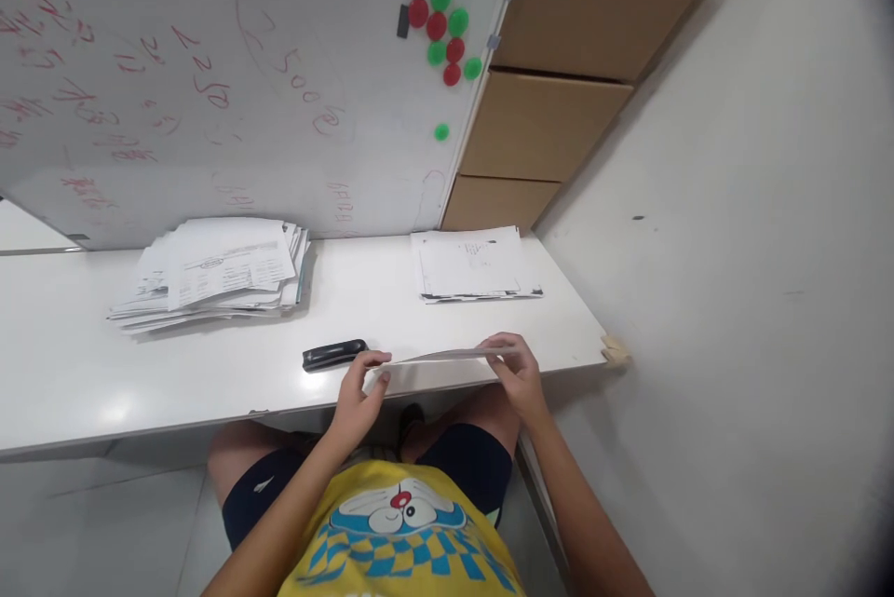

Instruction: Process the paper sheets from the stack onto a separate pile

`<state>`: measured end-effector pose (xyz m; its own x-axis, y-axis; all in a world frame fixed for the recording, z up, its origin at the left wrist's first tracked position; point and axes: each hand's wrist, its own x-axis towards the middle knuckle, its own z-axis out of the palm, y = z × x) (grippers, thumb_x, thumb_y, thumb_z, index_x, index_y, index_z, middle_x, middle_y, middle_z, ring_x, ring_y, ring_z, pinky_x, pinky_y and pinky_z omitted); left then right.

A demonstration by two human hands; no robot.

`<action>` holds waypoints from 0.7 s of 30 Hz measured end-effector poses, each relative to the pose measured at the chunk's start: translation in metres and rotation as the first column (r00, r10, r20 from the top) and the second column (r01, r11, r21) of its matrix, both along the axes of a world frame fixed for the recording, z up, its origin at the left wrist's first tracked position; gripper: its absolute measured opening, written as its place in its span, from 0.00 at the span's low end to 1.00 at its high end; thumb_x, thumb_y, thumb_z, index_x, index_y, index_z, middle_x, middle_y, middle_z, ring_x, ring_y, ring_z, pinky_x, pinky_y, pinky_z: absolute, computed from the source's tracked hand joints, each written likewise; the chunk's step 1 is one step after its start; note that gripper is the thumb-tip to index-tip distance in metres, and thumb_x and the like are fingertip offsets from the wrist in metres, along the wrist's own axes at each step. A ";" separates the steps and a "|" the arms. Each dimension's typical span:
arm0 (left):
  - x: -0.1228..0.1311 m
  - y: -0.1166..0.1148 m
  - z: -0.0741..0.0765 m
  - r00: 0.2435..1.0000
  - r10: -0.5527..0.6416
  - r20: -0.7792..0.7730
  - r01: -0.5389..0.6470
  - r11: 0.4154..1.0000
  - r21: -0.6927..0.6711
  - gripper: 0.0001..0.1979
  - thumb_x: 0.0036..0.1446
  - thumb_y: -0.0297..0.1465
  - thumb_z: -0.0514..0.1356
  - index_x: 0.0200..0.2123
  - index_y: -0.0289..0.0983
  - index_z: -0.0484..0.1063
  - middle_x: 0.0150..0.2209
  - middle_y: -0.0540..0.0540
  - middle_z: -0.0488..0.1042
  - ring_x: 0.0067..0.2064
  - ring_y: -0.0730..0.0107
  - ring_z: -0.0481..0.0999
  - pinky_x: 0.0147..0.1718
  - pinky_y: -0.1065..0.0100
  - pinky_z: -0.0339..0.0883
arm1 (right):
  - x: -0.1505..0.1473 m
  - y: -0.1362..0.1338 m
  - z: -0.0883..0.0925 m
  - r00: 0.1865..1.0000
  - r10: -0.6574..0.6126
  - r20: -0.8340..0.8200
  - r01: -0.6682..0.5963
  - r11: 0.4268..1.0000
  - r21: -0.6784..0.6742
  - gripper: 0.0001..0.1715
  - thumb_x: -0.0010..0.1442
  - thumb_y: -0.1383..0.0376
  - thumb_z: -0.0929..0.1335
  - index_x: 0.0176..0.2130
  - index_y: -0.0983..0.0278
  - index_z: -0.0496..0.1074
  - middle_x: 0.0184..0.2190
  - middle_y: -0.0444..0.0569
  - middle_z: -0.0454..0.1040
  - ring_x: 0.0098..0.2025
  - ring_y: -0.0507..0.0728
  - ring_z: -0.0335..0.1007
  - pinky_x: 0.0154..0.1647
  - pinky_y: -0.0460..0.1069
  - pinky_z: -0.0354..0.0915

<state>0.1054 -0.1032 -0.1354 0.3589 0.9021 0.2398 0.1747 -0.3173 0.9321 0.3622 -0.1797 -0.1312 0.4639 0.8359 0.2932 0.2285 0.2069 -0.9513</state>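
A thin sheaf of white paper (440, 356) is held on edge above the front of the white table (363, 285). My left hand (364, 389) pinches its left end between thumb and fingers. At the right end my right hand (517, 372) grips it, thumb toward me and fingers behind. Only the narrow upper edge of the paper shows, so I cannot tell how many sheets it has. A black stapler (333, 355) lies on the table just left of my left hand, touching neither hand.
A tall, untidy pile of printed papers (223, 266) sits at the back left. A smaller paper stack (475, 264) lies at the back right. Behind stands a whiteboard (279, 66) with red writing and round magnets (437, 25). Cardboard boxes (545, 127) and a wall (754, 252) border the right.
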 end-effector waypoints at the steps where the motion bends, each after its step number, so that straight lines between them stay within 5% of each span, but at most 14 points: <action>1: 0.000 -0.004 -0.002 1.000 -0.009 -0.003 0.009 1.000 -0.026 0.10 0.60 0.33 0.56 0.45 0.42 0.69 0.45 0.43 0.74 0.50 0.61 0.73 0.50 0.57 0.68 | 0.000 -0.004 -0.001 1.000 0.017 -0.001 -0.017 1.000 0.000 0.14 0.58 0.60 0.69 0.44 0.59 0.67 0.36 0.49 0.76 0.42 0.59 0.73 0.48 0.58 0.66; 5: 0.007 -0.015 -0.004 0.999 -0.038 0.014 0.038 0.998 -0.040 0.11 0.57 0.29 0.55 0.44 0.43 0.71 0.45 0.44 0.75 0.50 0.60 0.74 0.51 0.55 0.68 | -0.009 -0.016 -0.007 0.999 -0.035 -0.022 0.035 0.999 0.008 0.21 0.58 0.60 0.69 0.50 0.59 0.62 0.37 0.49 0.77 0.44 0.59 0.73 0.49 0.58 0.66; 10: 0.010 -0.018 -0.009 0.982 -0.184 0.045 0.185 0.983 -0.023 0.11 0.61 0.32 0.55 0.43 0.42 0.75 0.47 0.43 0.77 0.51 0.59 0.75 0.53 0.53 0.68 | -0.020 -0.022 -0.011 0.986 -0.164 -0.024 0.163 0.986 -0.033 0.11 0.58 0.59 0.69 0.41 0.60 0.69 0.36 0.50 0.77 0.42 0.60 0.74 0.48 0.57 0.67; 17: 0.011 -0.017 -0.021 0.988 -0.122 -0.091 0.121 0.993 -0.015 0.12 0.62 0.36 0.54 0.45 0.43 0.75 0.48 0.43 0.76 0.52 0.59 0.74 0.53 0.53 0.68 | -0.015 -0.015 -0.036 0.929 -0.310 -0.201 0.301 0.951 -0.078 0.11 0.54 0.58 0.70 0.36 0.62 0.72 0.32 0.48 0.77 0.38 0.58 0.73 0.46 0.55 0.67; 21: 0.007 -0.019 -0.018 0.978 -0.110 -0.178 0.114 0.993 0.014 0.12 0.63 0.37 0.53 0.40 0.42 0.76 0.41 0.43 0.78 0.45 0.60 0.77 0.46 0.56 0.72 | -0.008 -0.029 -0.029 0.814 -0.498 -0.300 0.498 0.863 -0.082 0.21 0.52 0.58 0.71 0.46 0.64 0.72 0.36 0.51 0.79 0.43 0.60 0.74 0.48 0.57 0.67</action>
<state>0.1124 -0.1221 -0.1533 0.4960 0.8485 0.1846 0.2978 -0.3659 0.8817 0.3546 -0.2091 -0.1606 0.8819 0.4661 0.0714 0.0042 0.1436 -0.9896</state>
